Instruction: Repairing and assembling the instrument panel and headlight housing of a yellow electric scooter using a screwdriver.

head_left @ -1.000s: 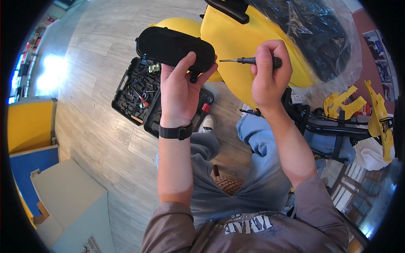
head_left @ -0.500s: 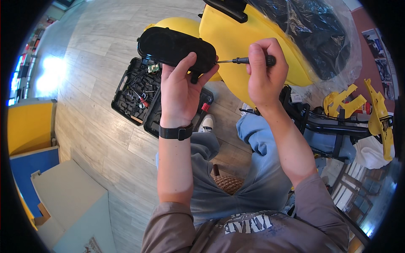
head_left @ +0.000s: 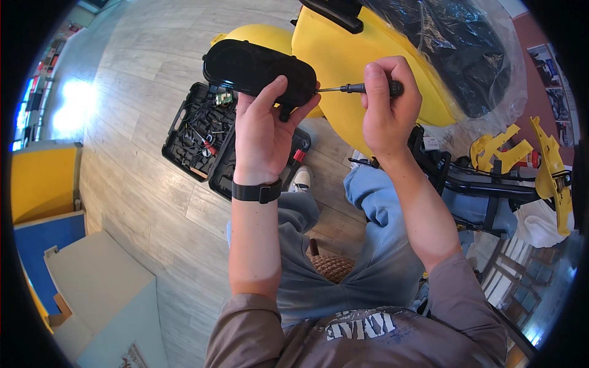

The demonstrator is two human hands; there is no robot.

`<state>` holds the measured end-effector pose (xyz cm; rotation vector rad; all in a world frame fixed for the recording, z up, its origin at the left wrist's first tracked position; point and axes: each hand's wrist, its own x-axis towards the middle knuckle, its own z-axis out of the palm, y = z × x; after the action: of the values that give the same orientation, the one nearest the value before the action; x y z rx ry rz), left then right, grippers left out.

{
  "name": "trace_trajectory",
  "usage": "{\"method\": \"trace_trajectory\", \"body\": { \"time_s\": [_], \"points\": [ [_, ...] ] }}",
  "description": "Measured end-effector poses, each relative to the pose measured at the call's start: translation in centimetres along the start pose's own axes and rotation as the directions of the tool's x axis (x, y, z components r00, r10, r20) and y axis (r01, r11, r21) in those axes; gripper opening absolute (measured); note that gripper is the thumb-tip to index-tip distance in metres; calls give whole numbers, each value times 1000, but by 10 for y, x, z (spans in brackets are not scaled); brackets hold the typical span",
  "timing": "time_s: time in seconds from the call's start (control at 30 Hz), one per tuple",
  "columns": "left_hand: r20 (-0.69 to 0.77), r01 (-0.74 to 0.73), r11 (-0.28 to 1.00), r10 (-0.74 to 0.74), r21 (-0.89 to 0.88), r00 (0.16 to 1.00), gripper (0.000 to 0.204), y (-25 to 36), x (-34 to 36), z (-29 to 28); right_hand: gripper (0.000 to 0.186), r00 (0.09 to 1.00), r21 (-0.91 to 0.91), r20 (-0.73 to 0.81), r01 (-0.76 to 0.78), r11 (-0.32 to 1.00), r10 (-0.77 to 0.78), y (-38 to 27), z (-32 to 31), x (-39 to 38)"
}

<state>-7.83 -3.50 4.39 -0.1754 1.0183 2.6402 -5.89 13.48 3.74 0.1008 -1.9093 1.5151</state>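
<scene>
A glossy black oval housing (head_left: 254,67) is held up in my left hand (head_left: 265,126), thumb across its lower edge and fingers behind it. My right hand (head_left: 391,107) is closed round the dark handle of a screwdriver (head_left: 353,88). The thin shaft points left, and its tip meets the right end of the housing near my left fingertips. Whether a screw sits at that spot is too small to tell. A short black stub (head_left: 284,113) sticks out below the housing.
Below the housing, an open black toolbox (head_left: 184,161) with cables and small tools lies on the wooden floor. A large yellow body panel (head_left: 334,58) with a plastic-wrapped black part (head_left: 454,49) stands ahead. At right are a black frame (head_left: 485,187) and yellow pieces (head_left: 555,175). Cardboard boxes (head_left: 101,276) stand at left.
Both hands, the housing and the screwdriver have shifted very slightly to the right together. The grips stay the same, and the tip remains at the housing's right end.
</scene>
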Motion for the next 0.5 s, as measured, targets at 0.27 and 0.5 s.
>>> {"method": "trace_trajectory", "body": {
  "time_s": [0.27, 0.5],
  "points": [
    [21, 25, 999, -24, -45, 999, 34, -1, 1, -2, 21, 1000, 2, 1, -8, 1000, 8, -2, -1, 0],
    [9, 35, 998, -34, -53, 999, 34, -1, 2, -3, 21, 999, 9, -1, -32, 999, 32, -1, -2, 0]
  ]
}}
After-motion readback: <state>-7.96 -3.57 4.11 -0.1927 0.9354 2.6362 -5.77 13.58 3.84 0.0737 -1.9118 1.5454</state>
